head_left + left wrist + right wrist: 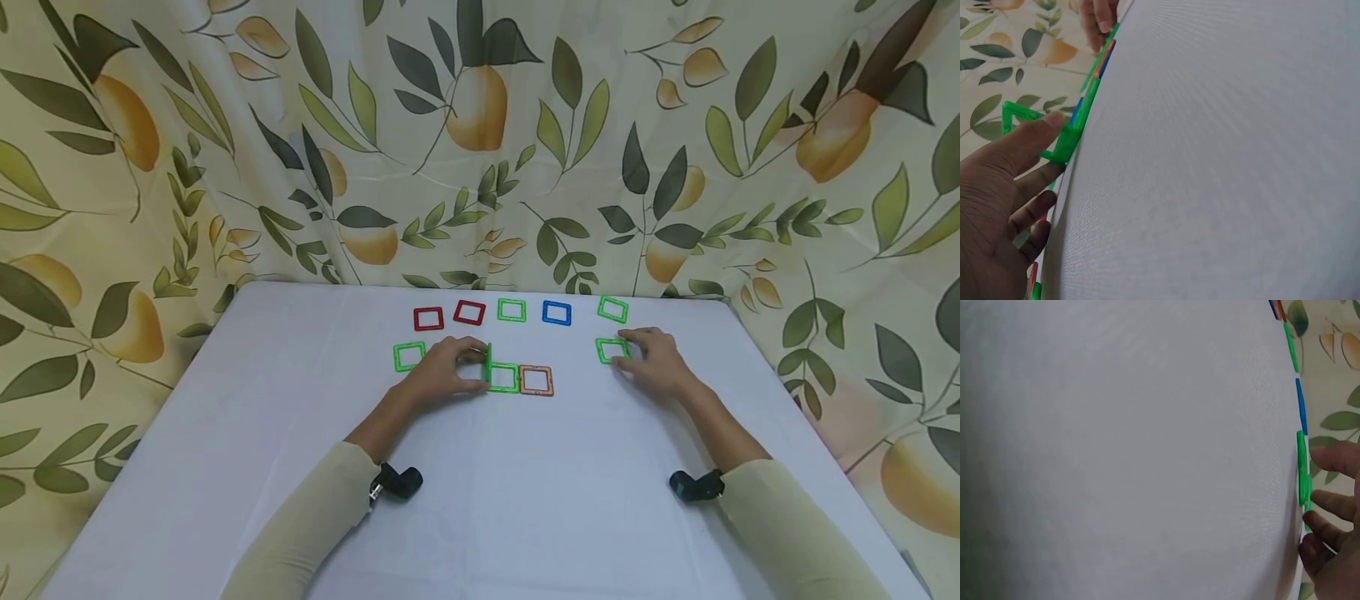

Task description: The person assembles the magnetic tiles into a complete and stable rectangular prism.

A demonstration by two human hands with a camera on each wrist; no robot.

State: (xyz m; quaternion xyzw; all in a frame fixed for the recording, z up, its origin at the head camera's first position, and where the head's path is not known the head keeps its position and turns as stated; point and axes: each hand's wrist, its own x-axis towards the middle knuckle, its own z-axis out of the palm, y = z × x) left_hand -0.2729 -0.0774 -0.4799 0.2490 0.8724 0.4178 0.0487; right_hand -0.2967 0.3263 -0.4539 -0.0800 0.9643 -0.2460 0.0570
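My left hand (441, 369) pinches an upright green square magnetic tile (1063, 149) between thumb and fingers. This tile stands on edge at the left side of a flat green tile (503, 390). Joined to the flat one's right side is an orange tile (537, 393). Off to the right, my right hand (657, 363) holds another green square tile (600, 352) by its right side, with thumb and index finger at opposite edges. In the right wrist view that green tile (1302, 467) shows edge-on beside the fingertips.
Along the back of the white table (480, 500) lie two red tiles (428, 328) (469, 323), a green tile (512, 320), a blue tile (557, 322) and another green tile (612, 320). One green tile (397, 358) lies left of my left hand. A patterned curtain (480, 192) hangs behind.
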